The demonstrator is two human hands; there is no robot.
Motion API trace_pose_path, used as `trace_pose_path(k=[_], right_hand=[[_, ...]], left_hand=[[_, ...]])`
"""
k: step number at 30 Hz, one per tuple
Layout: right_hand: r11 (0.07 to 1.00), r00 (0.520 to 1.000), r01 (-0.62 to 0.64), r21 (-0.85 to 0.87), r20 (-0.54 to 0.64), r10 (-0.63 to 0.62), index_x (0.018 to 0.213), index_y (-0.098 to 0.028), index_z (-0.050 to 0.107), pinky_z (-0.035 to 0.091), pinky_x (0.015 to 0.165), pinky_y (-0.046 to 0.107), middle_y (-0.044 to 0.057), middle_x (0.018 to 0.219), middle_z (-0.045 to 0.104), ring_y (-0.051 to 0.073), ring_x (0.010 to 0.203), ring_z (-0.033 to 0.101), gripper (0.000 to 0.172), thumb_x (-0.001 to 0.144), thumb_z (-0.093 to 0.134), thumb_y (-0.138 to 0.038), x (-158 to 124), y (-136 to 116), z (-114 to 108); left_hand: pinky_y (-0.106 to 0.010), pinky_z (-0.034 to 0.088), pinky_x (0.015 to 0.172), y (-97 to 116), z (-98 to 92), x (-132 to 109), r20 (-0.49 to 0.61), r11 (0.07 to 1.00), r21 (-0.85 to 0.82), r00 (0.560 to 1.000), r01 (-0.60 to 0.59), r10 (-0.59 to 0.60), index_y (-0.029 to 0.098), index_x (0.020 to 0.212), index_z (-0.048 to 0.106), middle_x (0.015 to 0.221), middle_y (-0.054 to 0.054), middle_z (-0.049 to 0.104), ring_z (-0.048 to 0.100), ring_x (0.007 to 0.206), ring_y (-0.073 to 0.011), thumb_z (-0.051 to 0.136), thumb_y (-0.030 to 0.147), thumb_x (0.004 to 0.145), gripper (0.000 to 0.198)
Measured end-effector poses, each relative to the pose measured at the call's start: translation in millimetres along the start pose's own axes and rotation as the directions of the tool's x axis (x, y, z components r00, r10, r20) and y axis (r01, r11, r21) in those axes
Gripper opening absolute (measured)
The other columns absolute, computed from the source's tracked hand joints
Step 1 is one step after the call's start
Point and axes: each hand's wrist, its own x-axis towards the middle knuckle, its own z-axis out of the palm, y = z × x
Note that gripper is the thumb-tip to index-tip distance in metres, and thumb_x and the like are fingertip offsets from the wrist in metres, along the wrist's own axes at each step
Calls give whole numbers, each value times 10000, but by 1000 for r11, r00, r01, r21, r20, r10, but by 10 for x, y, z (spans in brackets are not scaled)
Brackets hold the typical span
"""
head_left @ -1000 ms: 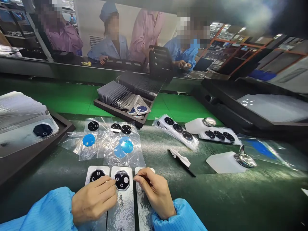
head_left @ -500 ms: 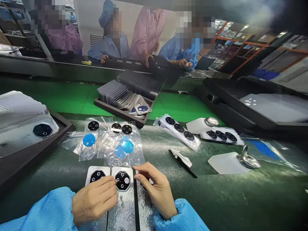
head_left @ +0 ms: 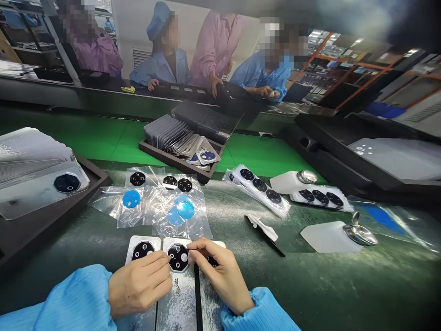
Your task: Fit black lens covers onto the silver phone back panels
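Three silvery panels lie side by side at the bottom centre, each with a black octagonal lens plate. My left hand rests over the left panel, its fingers pressed together at the left edge of the middle lens plate. At that plate's right edge is my right hand, thumb and forefinger pinched close together. Whether either hand grips the plate's edge or something small is too fine to tell. The middle panel bears dark lettering. My right hand partly covers the right panel.
Film sheets with black discs and blue discs lie behind the panels. Trays of panels stand at left and back centre. Rightward are bagged discs, black tweezers and metal-capped bottles. People sit opposite.
My right hand has moved left, from over the right panel to the right edge of the middle lens plate, its fingertips closer together. The whole view has shifted slightly.
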Motion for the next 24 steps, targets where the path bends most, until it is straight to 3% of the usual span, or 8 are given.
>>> trace_pose_path(k=[6,10,13,16,24], right_hand=[[996,996,73,-51,59,-70,844,-192,658,443,669,244,16,804,625,145,747,591,97,907,585,-179,119,-88,109],[999,999,23,30,22,-24,1005,-198,627,470,693,251,13,848,633,141,748,598,141,884,585,-139,126,9,207],[999,1000,-9,54,-8,10,967,-195,611,476,671,256,14,835,627,144,729,598,76,897,583,-182,113,58,225],[999,999,33,-2,-3,-33,850,-196,611,454,650,261,18,825,598,145,721,569,95,925,554,-205,114,50,207],[949,979,200,-243,91,-183,864,-206,573,455,804,338,57,996,546,198,938,525,121,876,542,-89,84,35,206]], left_hand=[[-380,557,936,12,-8,-5,18,999,40,1000,-17,16,66,805,636,802,-85,645,665,823,-199,451,13,895,213],[-386,552,948,18,-11,-9,-13,998,55,1000,-24,25,63,799,638,814,-98,656,671,864,-217,470,9,881,195],[-382,553,947,12,-12,-10,-17,997,70,999,-28,29,64,804,639,826,-103,659,672,875,-219,466,14,883,196],[-376,550,953,9,-9,-16,-8,997,69,1000,-26,27,69,803,637,827,-98,656,670,869,-211,450,19,889,212],[-380,549,943,22,0,-1,-6,995,91,999,-35,36,78,787,628,818,-91,651,664,828,-199,483,22,877,180]])
